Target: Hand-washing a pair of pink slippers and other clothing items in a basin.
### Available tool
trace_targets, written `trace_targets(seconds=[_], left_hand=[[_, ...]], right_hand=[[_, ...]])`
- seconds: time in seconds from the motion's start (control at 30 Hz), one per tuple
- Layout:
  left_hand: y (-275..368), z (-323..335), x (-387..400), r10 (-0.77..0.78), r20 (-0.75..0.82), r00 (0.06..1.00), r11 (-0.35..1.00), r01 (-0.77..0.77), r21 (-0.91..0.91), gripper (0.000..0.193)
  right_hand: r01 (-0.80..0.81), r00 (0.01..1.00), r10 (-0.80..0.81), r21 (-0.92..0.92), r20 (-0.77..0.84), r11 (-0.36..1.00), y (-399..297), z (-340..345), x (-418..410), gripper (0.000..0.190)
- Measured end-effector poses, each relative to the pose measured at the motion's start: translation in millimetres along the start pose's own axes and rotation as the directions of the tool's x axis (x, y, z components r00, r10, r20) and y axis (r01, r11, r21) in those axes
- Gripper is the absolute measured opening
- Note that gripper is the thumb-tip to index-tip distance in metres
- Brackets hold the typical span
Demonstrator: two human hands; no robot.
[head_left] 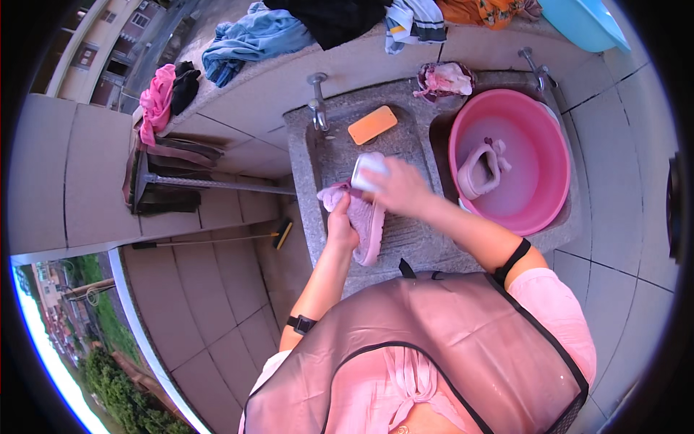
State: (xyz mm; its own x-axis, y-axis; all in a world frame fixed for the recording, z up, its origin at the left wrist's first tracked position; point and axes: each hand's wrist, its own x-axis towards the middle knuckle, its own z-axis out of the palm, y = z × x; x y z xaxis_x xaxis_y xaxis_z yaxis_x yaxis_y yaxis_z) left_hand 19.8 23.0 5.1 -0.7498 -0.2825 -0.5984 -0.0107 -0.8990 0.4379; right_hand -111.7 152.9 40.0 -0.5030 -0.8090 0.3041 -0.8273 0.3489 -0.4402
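Observation:
My left hand [341, 228] grips a fuzzy pink slipper [364, 222] by its side, above the ridged washboard of a concrete laundry sink [401, 247]. The slipper's thick sole faces right. In my right hand [404, 187] is a white scrubber [368, 168], blurred, against the slipper's upper end; its underside is hidden. An orange block with rounded corners [372, 125] lies farther back in the sink. To the right, a pink plastic tub [558, 157] holds cloudy water, and a second pink slipper [480, 172] sits in it, its opening facing up.
Metal taps [319, 103] [537, 69] rise behind both basins. A bowl with a pink-and-white lump [445, 80] stands on the sink's back rim. Jeans [257, 40] and other clothes lie along the ledge. A squeegee handle [227, 186] reaches the sink's left side.

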Motion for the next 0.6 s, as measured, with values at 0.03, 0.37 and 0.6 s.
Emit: trace_targets(seconds=[0.03,0.37,0.6], left_hand=[[-1,-2,-1,-0.017,0.023,1.000,0.999,0.016,0.046,0.037],[-21,-5,-12,0.058,0.478,0.876,-0.018,-0.478,0.878,0.040],[-36,-25,1,0.077,0.627,0.775,-0.203,-0.604,0.771,0.041]], right_hand=[[-0.003,1.000,0.003,0.003,0.006,1.000,17,-5,11,0.047],[-0.150,0.941,0.108,0.110,0.321,0.982,37,-7,-23,0.049],[-0.240,0.926,0.288,-0.206,0.245,0.949,61,-16,27,0.039]])
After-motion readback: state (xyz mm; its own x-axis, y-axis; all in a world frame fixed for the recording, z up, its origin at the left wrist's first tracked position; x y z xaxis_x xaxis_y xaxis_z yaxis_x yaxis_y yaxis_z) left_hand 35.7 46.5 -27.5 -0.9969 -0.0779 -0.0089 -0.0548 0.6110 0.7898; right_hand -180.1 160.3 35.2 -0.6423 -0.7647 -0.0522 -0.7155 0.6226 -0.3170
